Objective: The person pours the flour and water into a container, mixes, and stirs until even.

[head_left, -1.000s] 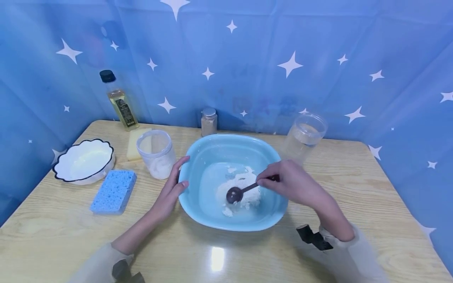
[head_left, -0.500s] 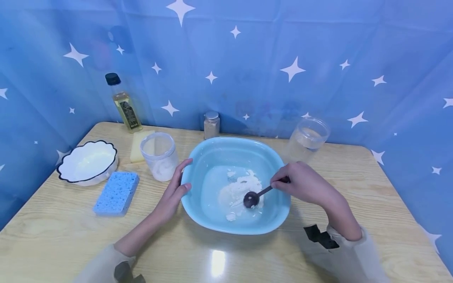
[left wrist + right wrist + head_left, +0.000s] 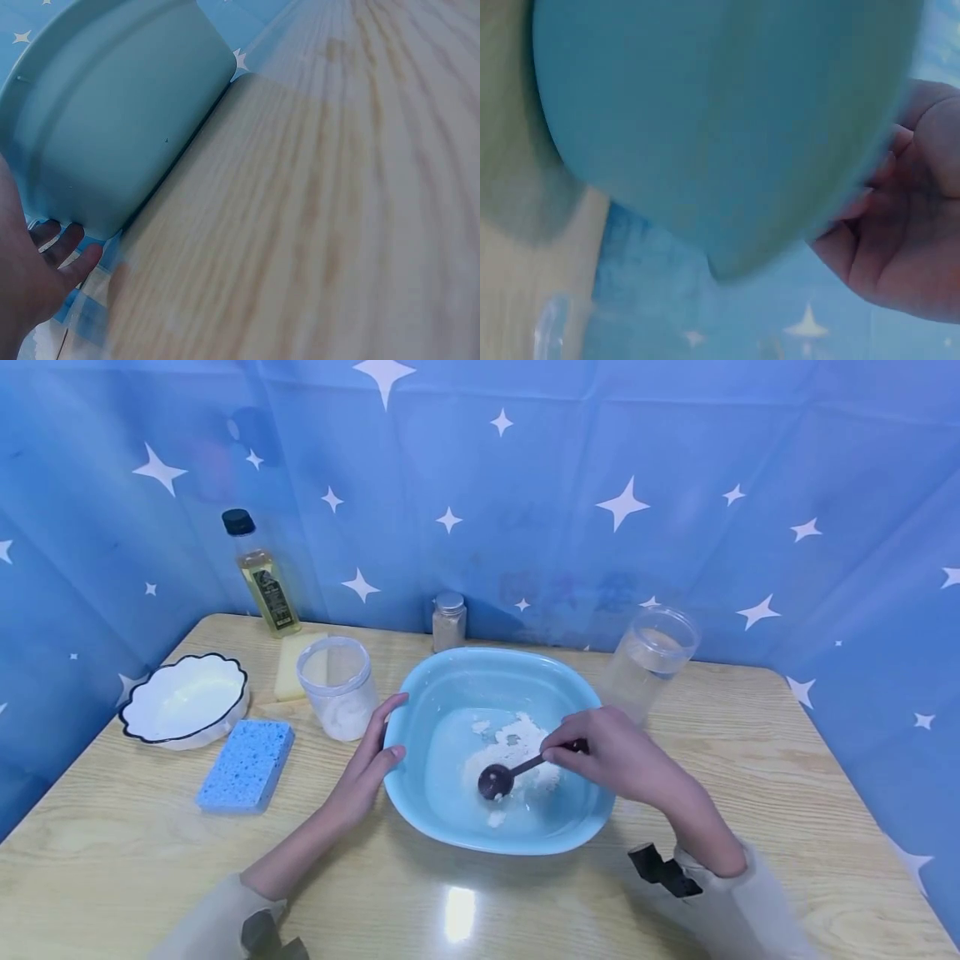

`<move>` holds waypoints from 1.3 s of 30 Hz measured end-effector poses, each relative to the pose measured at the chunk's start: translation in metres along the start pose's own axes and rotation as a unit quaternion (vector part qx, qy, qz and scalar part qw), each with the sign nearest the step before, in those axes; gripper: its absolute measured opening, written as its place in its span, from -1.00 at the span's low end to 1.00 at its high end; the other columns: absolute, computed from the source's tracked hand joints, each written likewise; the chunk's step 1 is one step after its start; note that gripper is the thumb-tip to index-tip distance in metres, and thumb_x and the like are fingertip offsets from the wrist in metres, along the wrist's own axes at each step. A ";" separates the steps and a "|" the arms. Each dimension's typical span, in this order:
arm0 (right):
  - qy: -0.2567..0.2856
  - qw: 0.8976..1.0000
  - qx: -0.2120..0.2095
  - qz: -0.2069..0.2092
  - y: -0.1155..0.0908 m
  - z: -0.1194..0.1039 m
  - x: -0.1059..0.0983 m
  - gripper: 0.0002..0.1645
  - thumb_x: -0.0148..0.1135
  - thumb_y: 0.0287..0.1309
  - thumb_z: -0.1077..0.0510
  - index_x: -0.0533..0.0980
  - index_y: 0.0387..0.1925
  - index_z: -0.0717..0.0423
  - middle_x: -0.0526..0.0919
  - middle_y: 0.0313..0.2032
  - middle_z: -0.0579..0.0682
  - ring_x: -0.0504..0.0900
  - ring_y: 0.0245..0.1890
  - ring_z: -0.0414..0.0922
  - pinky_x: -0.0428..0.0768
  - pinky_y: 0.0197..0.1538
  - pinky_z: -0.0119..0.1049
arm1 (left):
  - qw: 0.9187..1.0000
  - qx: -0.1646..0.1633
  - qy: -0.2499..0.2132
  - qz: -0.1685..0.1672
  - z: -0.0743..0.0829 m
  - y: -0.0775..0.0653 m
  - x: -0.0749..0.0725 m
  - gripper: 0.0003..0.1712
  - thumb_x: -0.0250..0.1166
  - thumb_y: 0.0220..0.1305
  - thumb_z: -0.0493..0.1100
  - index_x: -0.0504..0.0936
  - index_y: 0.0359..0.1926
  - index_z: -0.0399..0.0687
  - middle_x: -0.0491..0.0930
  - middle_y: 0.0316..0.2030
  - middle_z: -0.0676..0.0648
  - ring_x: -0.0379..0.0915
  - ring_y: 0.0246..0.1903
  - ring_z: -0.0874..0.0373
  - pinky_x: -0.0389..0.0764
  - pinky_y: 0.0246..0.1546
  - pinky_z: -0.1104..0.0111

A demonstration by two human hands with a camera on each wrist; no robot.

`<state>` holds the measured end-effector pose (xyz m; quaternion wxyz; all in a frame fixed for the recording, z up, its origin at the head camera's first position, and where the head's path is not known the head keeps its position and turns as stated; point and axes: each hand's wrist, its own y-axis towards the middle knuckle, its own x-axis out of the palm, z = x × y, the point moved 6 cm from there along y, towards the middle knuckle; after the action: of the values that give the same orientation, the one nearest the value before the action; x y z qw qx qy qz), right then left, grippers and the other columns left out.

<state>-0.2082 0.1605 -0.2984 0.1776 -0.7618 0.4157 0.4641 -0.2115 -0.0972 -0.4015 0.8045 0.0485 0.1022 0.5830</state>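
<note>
A light blue basin (image 3: 416,810) sits on the table with white powder (image 3: 517,745) and clear liquid in its bottom. My left hand (image 3: 365,760) holds the basin's left rim, thumb over the edge; in the left wrist view its other fingers (image 3: 64,244) lie against the outer wall. Over the basin's right side, my right hand (image 3: 611,752) pinches the handle of a dark brown measuring spoon (image 3: 497,782). The spoon's round bowl is down in the wet powder. In the right wrist view the basin wall hides the spoon, while the curled right hand (image 3: 907,217) shows beyond the rim.
Left of the basin stand a clear tub (image 3: 341,693) of white contents, a blue sponge (image 3: 246,766), a white scalloped bowl (image 3: 186,700), a pale yellow sponge (image 3: 291,667) and an oil bottle (image 3: 268,589). Behind are a small lidded jar (image 3: 448,622) and a water container (image 3: 648,660).
The spoon went right across the powder, then back left, and the powder patch has shifted shape. My left hand keeps its place on the rim.
</note>
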 end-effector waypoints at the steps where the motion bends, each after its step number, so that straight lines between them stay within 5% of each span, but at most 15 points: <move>1: -0.004 1.000 -0.005 -0.007 0.001 -0.002 0.003 -0.91 0.30 0.05 0.25 0.69 -0.37 0.10 0.62 -0.46 -0.20 0.46 -0.53 -0.31 0.45 -0.47 -0.40 | 1.000 0.000 0.000 0.000 0.000 0.000 0.000 -0.34 -0.14 0.33 -0.23 0.01 0.39 0.36 -0.01 0.37 0.01 0.11 0.25 -0.06 0.44 0.00 0.09; 7: -0.036 0.999 0.035 -0.009 -0.002 0.009 0.000 -0.92 0.31 0.03 0.28 0.69 -0.40 0.12 0.66 -0.45 -0.14 0.53 -0.49 -0.30 0.49 -0.45 -0.39 | 1.000 -0.001 -0.001 0.001 0.001 0.001 0.002 -0.33 -0.13 0.31 -0.23 0.01 0.39 0.37 -0.01 0.37 0.03 0.09 0.26 -0.03 0.42 0.02 0.08; 12: -0.010 0.999 0.050 -0.004 -0.008 0.016 -0.015 -0.90 0.28 0.05 0.31 0.68 -0.38 0.15 0.65 -0.46 -0.12 0.41 -0.58 -0.26 0.41 -0.52 -0.39 | 1.000 0.000 0.002 -0.001 0.000 0.001 0.002 -0.33 -0.14 0.32 -0.24 0.01 0.39 0.36 -0.02 0.37 0.02 0.08 0.27 -0.04 0.42 0.02 0.08; 16: -0.006 0.998 0.040 0.041 -0.010 0.017 -0.028 -0.89 0.28 0.05 0.34 0.68 -0.37 0.17 0.58 -0.55 -0.11 0.33 -0.66 -0.23 0.34 -0.59 -0.39 | 1.000 0.001 0.005 -0.001 0.001 0.000 0.001 -0.34 -0.14 0.33 -0.23 0.01 0.39 0.35 -0.01 0.37 0.01 0.10 0.25 -0.06 0.45 -0.01 0.09; 21: -0.071 0.991 0.064 0.094 -0.005 0.026 -0.030 -0.89 0.26 0.08 0.29 0.69 -0.36 0.19 0.58 -0.56 -0.09 0.37 -0.66 -0.23 0.37 -0.56 -0.35 | 1.000 0.003 0.002 -0.001 0.003 0.000 0.000 -0.35 -0.14 0.34 -0.22 0.01 0.39 0.34 0.00 0.37 -0.01 0.12 0.24 -0.07 0.46 -0.02 0.10; 28: -0.071 0.992 0.093 0.039 -0.007 0.034 -0.022 -0.90 0.27 0.06 0.30 0.69 -0.39 0.20 0.62 -0.57 -0.10 0.36 -0.68 -0.23 0.35 -0.59 -0.35 | 1.000 0.004 0.003 -0.003 0.002 0.000 0.000 -0.35 -0.14 0.34 -0.22 0.00 0.40 0.32 -0.04 0.38 0.01 0.07 0.27 -0.06 0.42 0.02 0.07; 34: -0.019 0.997 0.068 -0.039 -0.015 0.021 -0.020 -0.89 0.27 0.07 0.29 0.69 -0.40 0.12 0.62 -0.54 -0.15 0.31 -0.69 -0.27 0.32 -0.60 -0.40 | 1.000 0.004 0.004 -0.004 0.002 0.000 0.000 -0.35 -0.14 0.34 -0.23 0.00 0.40 0.31 -0.03 0.38 -0.02 0.10 0.26 -0.08 0.45 -0.01 0.10; 39: -0.023 0.999 0.040 -0.003 -0.014 0.010 -0.026 -0.90 0.27 0.08 0.27 0.68 -0.37 0.10 0.57 -0.56 -0.18 0.30 -0.67 -0.28 0.32 -0.59 -0.40 | 1.000 0.004 -0.002 -0.002 0.001 0.001 0.000 -0.35 -0.14 0.34 -0.23 0.00 0.40 0.30 -0.02 0.38 -0.02 0.11 0.25 -0.08 0.47 -0.02 0.13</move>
<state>-0.2079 0.1875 -0.2827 0.2187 -0.7446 0.4273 0.4639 -0.2120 -0.0974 -0.4002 0.8059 0.0529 0.1033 0.5805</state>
